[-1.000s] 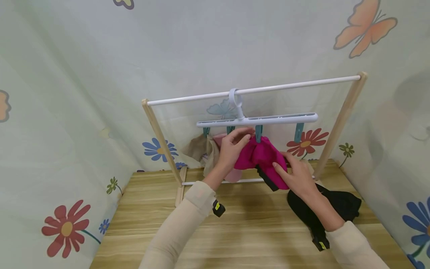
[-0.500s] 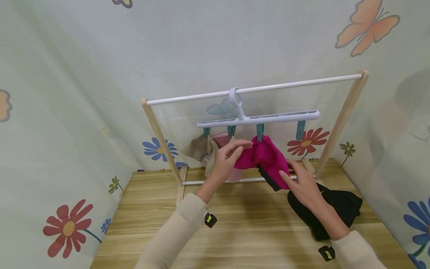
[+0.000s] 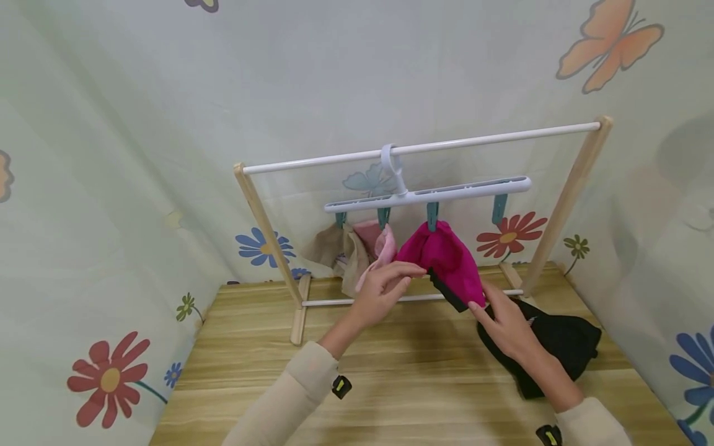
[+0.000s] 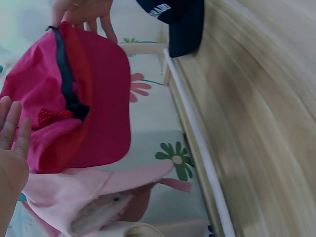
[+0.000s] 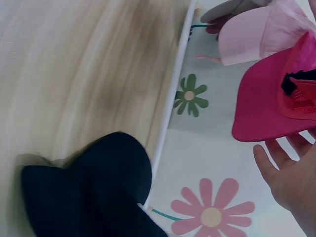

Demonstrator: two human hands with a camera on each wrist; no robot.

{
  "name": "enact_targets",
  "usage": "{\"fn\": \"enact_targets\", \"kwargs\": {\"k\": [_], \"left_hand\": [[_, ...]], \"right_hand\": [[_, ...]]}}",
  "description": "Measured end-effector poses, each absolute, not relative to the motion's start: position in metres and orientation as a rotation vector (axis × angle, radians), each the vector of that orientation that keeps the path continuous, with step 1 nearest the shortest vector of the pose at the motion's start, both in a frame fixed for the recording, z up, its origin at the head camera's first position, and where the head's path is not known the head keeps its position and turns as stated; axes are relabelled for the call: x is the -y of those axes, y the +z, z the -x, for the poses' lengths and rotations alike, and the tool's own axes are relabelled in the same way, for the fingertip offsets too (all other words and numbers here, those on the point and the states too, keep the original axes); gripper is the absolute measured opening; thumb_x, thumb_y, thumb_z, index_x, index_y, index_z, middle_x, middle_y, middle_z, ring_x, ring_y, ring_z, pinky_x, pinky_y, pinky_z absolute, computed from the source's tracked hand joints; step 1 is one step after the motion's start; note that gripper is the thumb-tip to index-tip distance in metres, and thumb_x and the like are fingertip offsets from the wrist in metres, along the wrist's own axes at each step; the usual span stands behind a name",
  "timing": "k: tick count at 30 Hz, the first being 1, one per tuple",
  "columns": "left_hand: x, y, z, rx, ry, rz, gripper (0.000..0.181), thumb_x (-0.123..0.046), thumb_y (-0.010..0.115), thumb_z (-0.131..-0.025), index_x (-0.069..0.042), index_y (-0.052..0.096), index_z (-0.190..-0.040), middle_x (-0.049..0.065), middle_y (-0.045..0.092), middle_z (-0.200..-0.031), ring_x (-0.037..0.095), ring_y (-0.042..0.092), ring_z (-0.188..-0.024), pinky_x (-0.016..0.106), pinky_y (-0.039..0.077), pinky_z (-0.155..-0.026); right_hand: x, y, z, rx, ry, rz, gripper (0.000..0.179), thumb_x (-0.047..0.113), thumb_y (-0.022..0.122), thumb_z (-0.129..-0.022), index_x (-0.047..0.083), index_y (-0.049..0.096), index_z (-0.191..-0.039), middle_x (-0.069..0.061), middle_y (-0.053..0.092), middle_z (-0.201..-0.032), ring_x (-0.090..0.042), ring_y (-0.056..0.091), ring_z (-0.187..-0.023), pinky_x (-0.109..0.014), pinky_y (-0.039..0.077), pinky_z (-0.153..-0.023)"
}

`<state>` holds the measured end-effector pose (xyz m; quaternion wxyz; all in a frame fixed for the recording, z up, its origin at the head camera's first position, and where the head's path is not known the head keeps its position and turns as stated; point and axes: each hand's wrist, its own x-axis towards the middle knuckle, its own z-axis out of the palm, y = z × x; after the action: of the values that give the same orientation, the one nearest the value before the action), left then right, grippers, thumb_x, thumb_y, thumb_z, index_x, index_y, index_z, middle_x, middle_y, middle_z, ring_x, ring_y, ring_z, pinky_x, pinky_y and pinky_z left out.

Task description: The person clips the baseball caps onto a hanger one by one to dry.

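A magenta cap with a dark inner band hangs from a teal clip on the white hanger. Just left of its lower part is my left hand, palm free and fingers extended. My right hand is at the cap's lower right edge, with its fingers reaching to the brim, loosely spread. A light pink cap hangs on the neighbouring clip, beside a beige cap on the leftmost one. The rightmost clip holds nothing.
A black cap lies on the wooden table, below my right forearm. The hanger hooks over the white top bar of a rack with wooden side posts. A flower-patterned cloth stands behind.
My left hand has come down from near the clip, leaving more of the pink caps visible. My right hand has slid slightly down and right along the magenta cap's edge. The hanger tilts slightly more.
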<state>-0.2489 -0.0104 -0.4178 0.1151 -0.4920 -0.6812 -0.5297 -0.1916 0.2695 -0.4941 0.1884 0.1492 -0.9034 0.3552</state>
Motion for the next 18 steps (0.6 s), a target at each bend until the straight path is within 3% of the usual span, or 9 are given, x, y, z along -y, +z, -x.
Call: {"fn": "enact_targets", "kwargs": {"k": [6, 13, 18], "left_hand": [[0.012, -0.452, 0.263, 2.045, -1.398, 1.507, 0.025, 0.006, 0.057, -0.098, 0.006, 0.067, -0.122, 0.019, 0.068, -0.124, 0.028, 0.063, -0.121, 0.030, 0.053, -0.100], [0.020, -0.470, 0.259, 2.166, -1.101, 1.517, 0.027, -0.006, 0.058, -0.100, -0.004, 0.068, -0.125, 0.009, 0.068, -0.127, 0.018, 0.059, -0.128, 0.028, 0.044, -0.110], [0.023, -0.480, 0.254, 2.241, -0.951, 1.513, 0.028, -0.010, 0.058, -0.100, -0.005, 0.067, -0.126, 0.005, 0.066, -0.130, 0.017, 0.057, -0.129, 0.026, 0.041, -0.112]], "right_hand": [[-0.277, -0.511, 0.189, 2.563, 1.017, -0.419, 0.058, 0.024, 0.052, -0.107, 0.010, 0.032, -0.160, -0.025, 0.044, -0.151, -0.046, 0.041, -0.137, -0.068, 0.036, -0.103], [-0.278, -0.525, 0.186, 2.588, 0.963, -0.422, 0.059, 0.025, 0.054, -0.106, 0.011, 0.034, -0.159, -0.025, 0.045, -0.151, -0.047, 0.041, -0.136, -0.068, 0.036, -0.103], [-0.277, -0.529, 0.185, 2.623, 0.963, -0.411, 0.058, 0.029, 0.056, -0.106, 0.009, 0.038, -0.157, -0.023, 0.047, -0.150, -0.047, 0.042, -0.135, -0.068, 0.036, -0.103]]}}
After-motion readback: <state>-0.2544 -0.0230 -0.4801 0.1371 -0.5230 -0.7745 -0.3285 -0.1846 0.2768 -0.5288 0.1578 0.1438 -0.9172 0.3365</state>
